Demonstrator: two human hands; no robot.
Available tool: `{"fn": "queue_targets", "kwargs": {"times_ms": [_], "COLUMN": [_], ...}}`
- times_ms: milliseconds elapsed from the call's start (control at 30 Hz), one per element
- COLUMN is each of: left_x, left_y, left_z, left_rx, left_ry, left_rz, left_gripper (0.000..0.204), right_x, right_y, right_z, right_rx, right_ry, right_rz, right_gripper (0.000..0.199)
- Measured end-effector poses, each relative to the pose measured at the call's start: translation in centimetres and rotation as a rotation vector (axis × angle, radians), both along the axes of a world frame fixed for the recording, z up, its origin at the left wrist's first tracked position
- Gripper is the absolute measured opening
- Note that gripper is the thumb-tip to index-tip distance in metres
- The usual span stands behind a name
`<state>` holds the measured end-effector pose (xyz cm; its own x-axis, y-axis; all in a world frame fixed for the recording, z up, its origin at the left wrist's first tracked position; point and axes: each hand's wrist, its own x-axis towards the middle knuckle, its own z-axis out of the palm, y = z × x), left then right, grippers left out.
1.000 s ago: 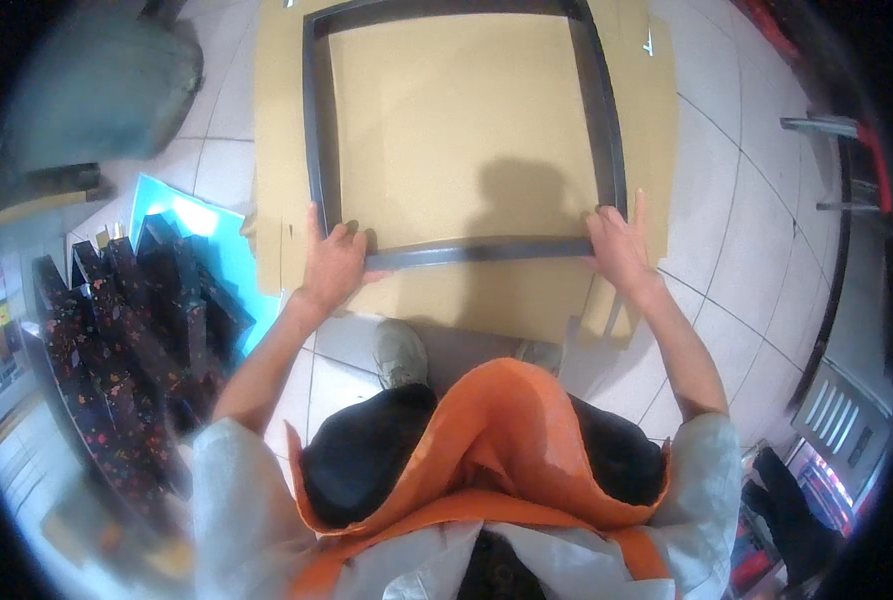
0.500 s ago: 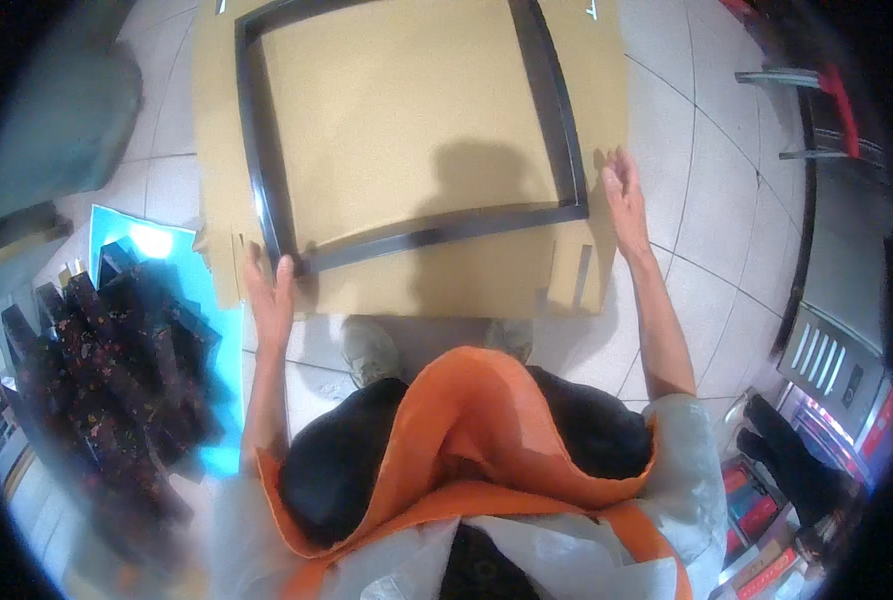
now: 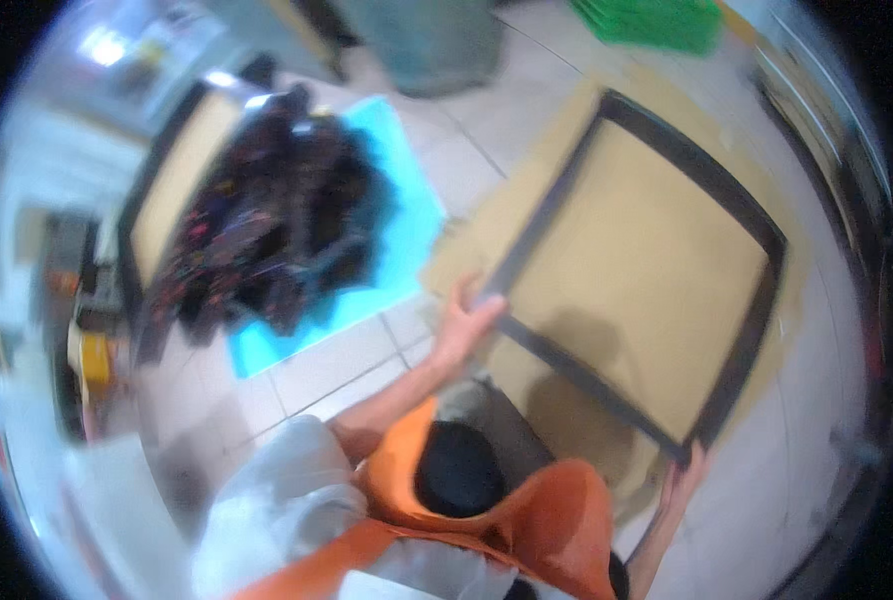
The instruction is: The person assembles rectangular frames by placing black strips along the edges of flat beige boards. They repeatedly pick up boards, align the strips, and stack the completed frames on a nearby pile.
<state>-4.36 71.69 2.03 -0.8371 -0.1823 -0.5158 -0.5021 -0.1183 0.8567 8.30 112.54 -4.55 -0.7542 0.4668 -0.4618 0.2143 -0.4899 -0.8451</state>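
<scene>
— cardboard, brown and flat, that's what lies under everything: a big cardboard sheet [image 3: 566,160] on the tiled floor [image 3: 316,370], with a dark square frame [image 3: 756,330] lying on top of it.

— and your hands?

— i have my left hand [image 3: 463,330] at the near-left corner of the frame, fingers curled over the dark bar, so that grip looks closed on it. my right hand [image 3: 681,490] is at the near-right corner, touching the frame's edge, but the picture is smeared there and i cannot tell whether that grip is wrapped round the bar or only pressed against it.

— is the frame off the cardboard?

— hard to say. it looks flat on the sheet, with its far corners resting well inside the cardboard's border. i'd judge the frame is laid out and lined up roughly square with the sheet, while anything beyond holding its two near corners isn't yet done.

— what else is about?

— to my left a bright blue sheet [image 3: 406,240] on the floor with a dark heap of patterned fabric [image 3: 266,230] piled on it, just beside the cardboard. farther off there is something green [image 3: 656,20] at the top, too blurred to name.
</scene>
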Motion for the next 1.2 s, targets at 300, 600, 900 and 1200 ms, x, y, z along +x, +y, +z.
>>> {"fn": "queue_targets", "kwargs": {"times_ms": [300,600,900,1200], "left_x": [2.8,2.1,3.7,5.2], "left_y": [-0.5,-16.0,-31.4,-37.5], "left_z": [13.5,24.8,22.7,22.7], "left_rx": [0.683,0.510,0.269,0.081], "left_ry": [0.598,0.922,0.782,0.579], "left_rz": [0.434,0.930,1.185,1.207], "left_gripper": [0.050,0.032,0.044,0.032], "right_x": [-14.4,-20.0,-16.8,-14.9], "right_y": [-12.1,-23.5,-18.5,-15.4], "right_z": [14.8,23.8,13.4,9.3], "right_rx": [0.011,0.065,0.113,0.021], "right_ry": [0.421,0.881,0.408,0.260], "right_rz": [0.263,0.868,0.797,0.684], "right_gripper": [0.062,0.066,0.047,0.033]}}
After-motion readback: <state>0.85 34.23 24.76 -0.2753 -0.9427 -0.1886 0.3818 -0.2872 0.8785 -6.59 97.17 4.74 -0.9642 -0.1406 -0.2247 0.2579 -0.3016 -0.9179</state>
